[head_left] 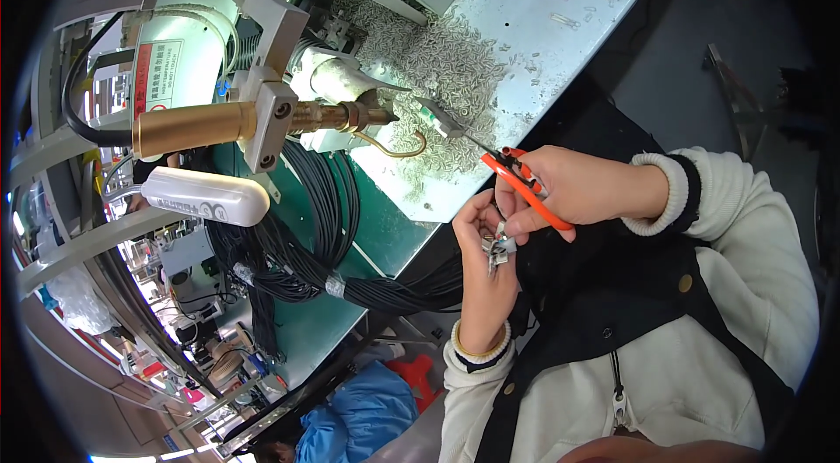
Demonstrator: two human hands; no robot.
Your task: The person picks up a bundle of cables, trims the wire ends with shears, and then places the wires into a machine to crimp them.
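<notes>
My right hand (569,187) is closed round orange-handled pliers (523,187), whose dark jaws point up and left toward the worktable. Beyond the jaws, a small grey-and-green piece (444,120) sits at the end of a thin dark stem; whether the jaws grip that stem cannot be made out. My left hand (479,262) is closed on several small silvery metal pieces (499,249) just below the pliers. The right fingertips meet the left hand at these pieces, and the fingers partly hide them.
A brass-coloured cylindrical machine head (197,126) reaches over the white board (560,34), which bears a heap of small metal clippings (455,69). Bundled black cables (324,200) lie on the green table. A white rounded cylinder (206,196) juts in at left. Someone in blue (367,410) is below.
</notes>
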